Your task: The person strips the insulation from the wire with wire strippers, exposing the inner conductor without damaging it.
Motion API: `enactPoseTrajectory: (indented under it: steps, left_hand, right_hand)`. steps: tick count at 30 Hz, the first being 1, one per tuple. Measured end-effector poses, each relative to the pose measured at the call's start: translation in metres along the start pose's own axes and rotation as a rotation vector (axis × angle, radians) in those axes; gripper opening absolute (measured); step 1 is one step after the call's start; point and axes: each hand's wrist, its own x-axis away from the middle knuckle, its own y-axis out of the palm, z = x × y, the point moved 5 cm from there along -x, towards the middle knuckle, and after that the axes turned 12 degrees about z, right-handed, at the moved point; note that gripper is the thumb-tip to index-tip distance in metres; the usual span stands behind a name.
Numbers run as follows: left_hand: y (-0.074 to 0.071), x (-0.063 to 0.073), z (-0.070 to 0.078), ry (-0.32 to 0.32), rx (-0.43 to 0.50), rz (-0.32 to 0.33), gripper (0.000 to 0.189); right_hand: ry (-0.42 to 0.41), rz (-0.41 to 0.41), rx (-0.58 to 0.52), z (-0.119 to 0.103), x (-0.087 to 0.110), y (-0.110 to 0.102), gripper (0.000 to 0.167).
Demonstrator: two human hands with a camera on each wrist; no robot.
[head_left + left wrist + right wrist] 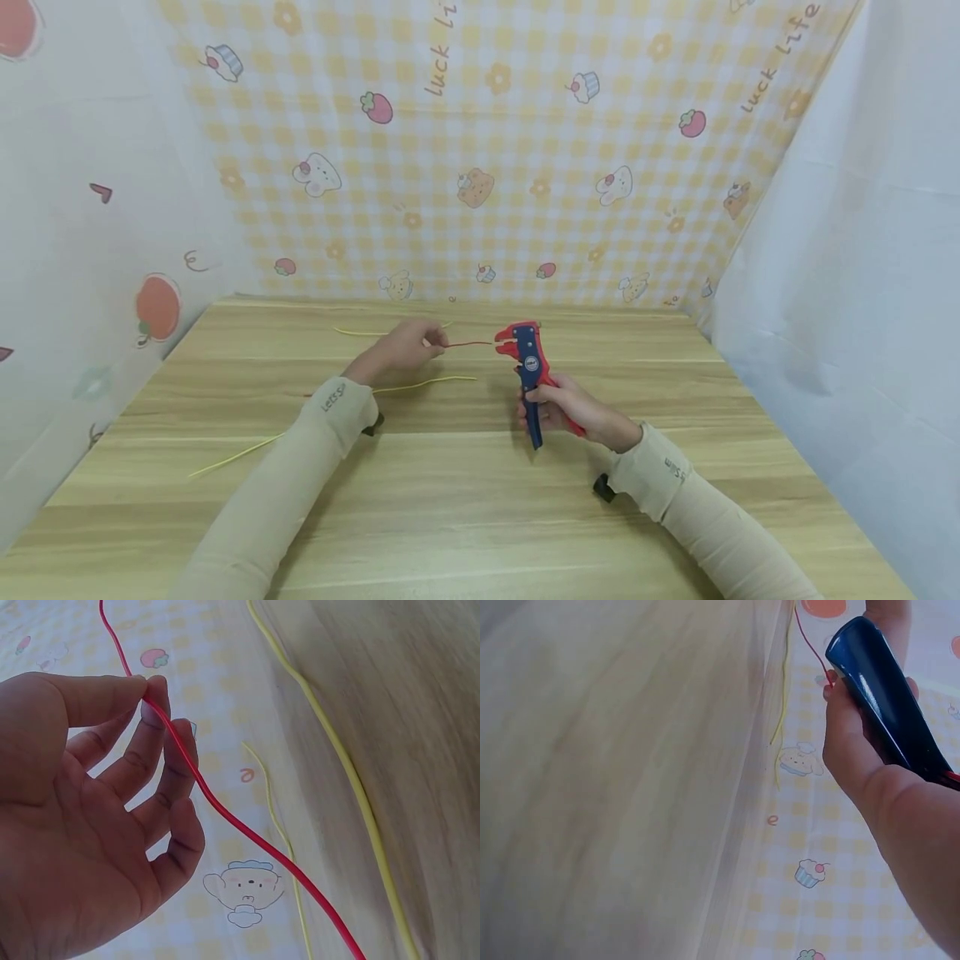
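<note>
My left hand (408, 344) pinches a thin red wire (251, 834) between thumb and index finger, its other fingers loosely bent. One end of the wire points right, towards the open jaws of a wire stripper; a small gap seems to separate them in the head view. My right hand (576, 408) grips the red and blue wire stripper (531, 364) by its handles, jaws up and facing left. In the right wrist view, the dark blue handle (885, 694) hides part of that hand. The left sleeve covers part of the red wire's length.
A yellow wire (431, 382) lies on the wooden table (465, 517), partly under the left forearm. Another yellow wire (358, 333) is behind the left hand. A patterned cloth (480, 133) hangs at the table's back edge, with a white cloth (847, 208) at right.
</note>
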Motion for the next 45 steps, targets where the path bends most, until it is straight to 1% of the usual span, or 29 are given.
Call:
enactPoseTrajectory:
  steps: [2,5,10,15,19,22,25,31,34,39,45]
  left_hand:
    - [0.001,0.001,0.001,-0.016,0.029,-0.002,0.017]
    - [0.001,0.002,0.003,-0.020,0.056,-0.001,0.017]
    - [0.000,0.001,0.006,0.002,0.075,0.007,0.017]
    - [0.001,0.002,0.009,0.014,0.134,-0.005,0.016]
    - [0.002,0.002,0.014,0.076,0.131,-0.010,0.014]
    - [0.002,0.002,0.017,0.119,0.115,-0.011,0.013]
    - [0.001,0.002,0.019,0.136,0.113,-0.018,0.014]
    - [0.002,0.002,0.020,0.146,0.116,-0.036,0.016]
    - [0.002,0.002,0.021,0.149,0.124,-0.041,0.016]
    - [0.002,0.002,0.022,0.148,0.134,-0.041,0.016]
    - [0.003,0.003,0.022,0.131,0.143,-0.042,0.016]
  right_hand:
    - [-0.005,-0.007,-0.003,-0.001,0.000,0.000,0.018]
    - [-0.009,-0.010,-0.007,-0.001,0.000,0.001,0.018]
    - [-0.014,-0.007,-0.008,-0.002,0.000,0.001,0.022]
    - [-0.012,-0.004,-0.015,-0.002,0.000,0.000,0.028]
    - [-0.021,-0.009,-0.018,-0.001,0.001,0.000,0.040]
    - [-0.022,-0.015,-0.027,-0.001,0.001,0.001,0.046]
    - [-0.022,-0.018,-0.042,-0.001,0.001,0.002,0.043]
    - [-0.034,-0.034,-0.062,-0.002,0.001,0.002,0.024]
    - [-0.026,-0.031,-0.061,-0.002,0.001,0.003,0.020]
    - [-0.015,-0.011,-0.049,-0.002,0.001,0.003,0.017]
    - [-0.032,0.008,-0.017,-0.002,0.000,0.002,0.016]
